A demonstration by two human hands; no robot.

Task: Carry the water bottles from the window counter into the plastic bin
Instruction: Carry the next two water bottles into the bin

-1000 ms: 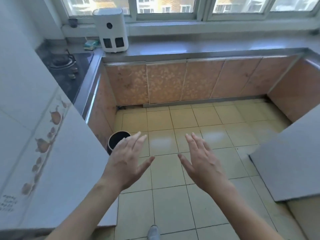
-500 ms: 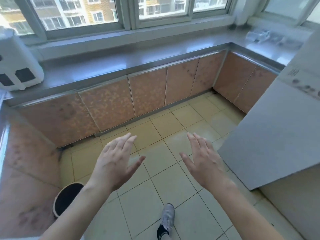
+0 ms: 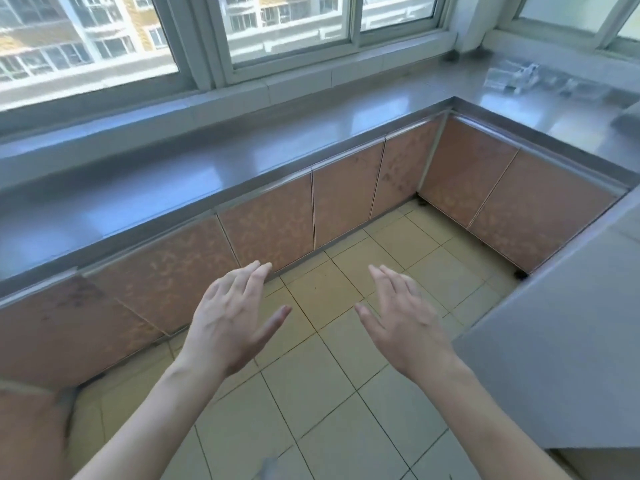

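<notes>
Fingers of our left hand (image 3: 231, 320) and right hand (image 3: 403, 322) are extended, gripping nothing, above the tiled floor (image 3: 322, 382); clear water bottles (image 3: 516, 76) lie on the steel window counter (image 3: 263, 147).

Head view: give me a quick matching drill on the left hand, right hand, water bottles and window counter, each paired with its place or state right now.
Things:
1. left hand
2. right hand
3. water bottles
4. window counter

Places or states:
A. lying blurred on the steel top in the far right corner
B. open and empty, over the floor tiles, nearer the grey panel at right
C. long steel surface running under the windows
D. open and empty, in front of the orange cabinet doors

Pairs: 1-D, 2-B, 3-A, 4-C
</notes>
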